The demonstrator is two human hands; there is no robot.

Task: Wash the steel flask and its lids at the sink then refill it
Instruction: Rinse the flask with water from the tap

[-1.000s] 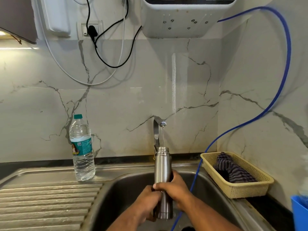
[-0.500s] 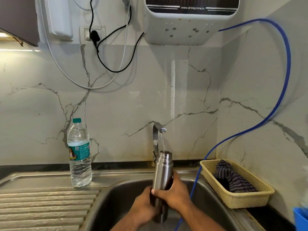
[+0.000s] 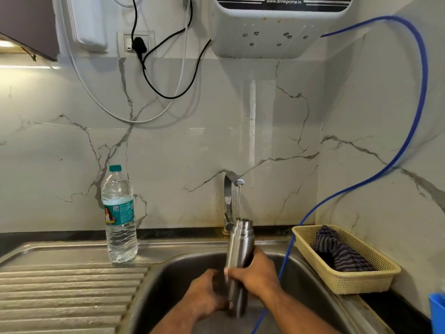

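The steel flask [image 3: 240, 244] stands nearly upright over the sink basin [image 3: 168, 280], lidless, its open mouth just under the curved tap [image 3: 230, 189]. A thin stream of water runs from the tap down to the mouth. My right hand [image 3: 256, 276] grips the flask's middle from the right. My left hand [image 3: 207, 295] holds its lower body from the left. No lids are in sight.
A clear plastic water bottle [image 3: 119, 213] stands on the ribbed steel drainboard [image 3: 67, 292] to the left. A cream basket [image 3: 346, 261] holding a striped cloth sits on the right counter. A blue hose [image 3: 419, 97] drops into the basin. A water purifier [image 3: 281, 25] hangs above.
The flask has tipped slightly to the right and shifted a little under the tap while both hands keep their hold. The view has moved upward.
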